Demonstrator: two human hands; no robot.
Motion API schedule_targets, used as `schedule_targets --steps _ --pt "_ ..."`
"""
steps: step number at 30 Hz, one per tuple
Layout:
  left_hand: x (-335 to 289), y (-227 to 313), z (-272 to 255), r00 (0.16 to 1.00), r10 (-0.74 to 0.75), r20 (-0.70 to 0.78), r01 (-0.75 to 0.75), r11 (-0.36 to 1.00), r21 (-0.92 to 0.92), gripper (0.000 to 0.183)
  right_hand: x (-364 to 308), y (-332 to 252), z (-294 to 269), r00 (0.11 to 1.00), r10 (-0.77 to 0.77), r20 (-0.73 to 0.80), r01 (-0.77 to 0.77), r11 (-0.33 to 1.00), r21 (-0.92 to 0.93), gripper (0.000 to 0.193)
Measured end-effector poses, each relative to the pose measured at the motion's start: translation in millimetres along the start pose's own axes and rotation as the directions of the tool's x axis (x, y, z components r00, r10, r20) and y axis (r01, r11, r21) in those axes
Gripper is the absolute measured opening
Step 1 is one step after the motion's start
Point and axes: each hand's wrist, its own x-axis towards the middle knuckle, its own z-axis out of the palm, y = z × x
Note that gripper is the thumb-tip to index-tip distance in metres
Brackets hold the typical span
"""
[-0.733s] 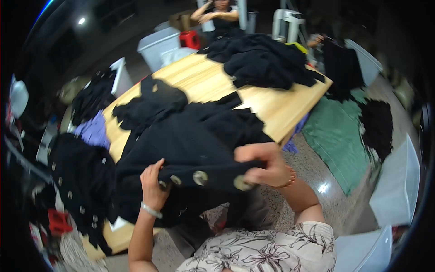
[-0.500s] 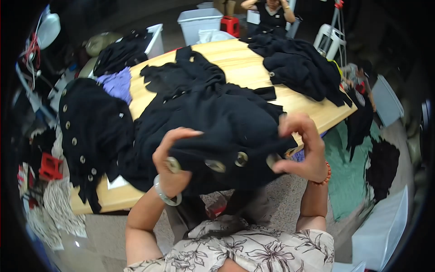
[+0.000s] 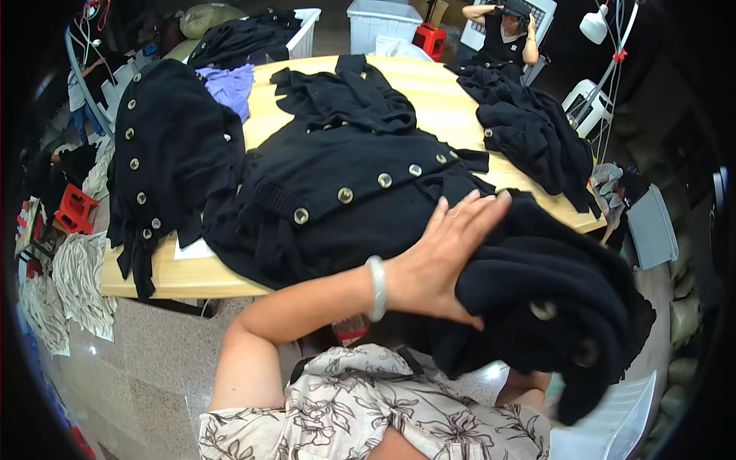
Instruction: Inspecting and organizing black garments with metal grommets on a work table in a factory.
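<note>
A bunched black knit cardigan [image 3: 552,268] with large shiny buttons hangs off the table's front right side. My left hand [image 3: 441,257] reaches across to it, fingers stretched out and thumb spread, touching its folded edge. That cardigan covers my right hand; only part of the right forearm [image 3: 529,383] shows below it. Another black cardigan [image 3: 337,172] lies in the middle of the table, with a slanting row of buttons up. To its left, a black buttoned garment [image 3: 172,146] drapes over the table edge.
The wooden table [image 3: 437,88] also bears a black garment pile [image 3: 537,130] at right and a purple cloth [image 3: 228,88] at left. Behind stand a pale bin [image 3: 381,27], a red stool [image 3: 431,42] and a person [image 3: 506,38] with raised hands. A grey bin [image 3: 652,226] stands at right.
Both hands were at a buttoned edge above the front of the table. The bunched cardigan is now at the right, my left hand has crossed over, and the right hand has gone beneath the cloth.
</note>
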Motion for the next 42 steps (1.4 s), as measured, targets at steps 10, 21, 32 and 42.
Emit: schedule_targets --steps 10,21,32,42 --pt "9.1 7.8 89.1 0.809 -0.577 0.109 0.162 0.041 -0.986 0.042 27.7 -81.4 19.7 0.977 0.034 -0.209 -0.019 0.997 0.074 0.083" --pt "-25.7 -8.3 148.2 0.748 -0.450 0.488 0.350 -0.358 -0.866 0.057 17.0 -62.9 63.7 1.000 0.015 -0.027 -0.029 0.715 -0.699 0.086" --pt "-141.1 -137.0 -94.7 0.902 -0.213 -0.376 0.417 0.656 0.629 0.052 116.6 -228.0 58.6 0.737 0.414 0.534 -0.076 0.836 -0.543 0.078" --pt "-161.5 -153.6 -76.2 0.885 -0.258 -0.387 0.459 0.617 0.639 0.056 496.9 -214.7 191.7 0.777 -0.532 0.336 0.477 0.150 -0.866 0.058"
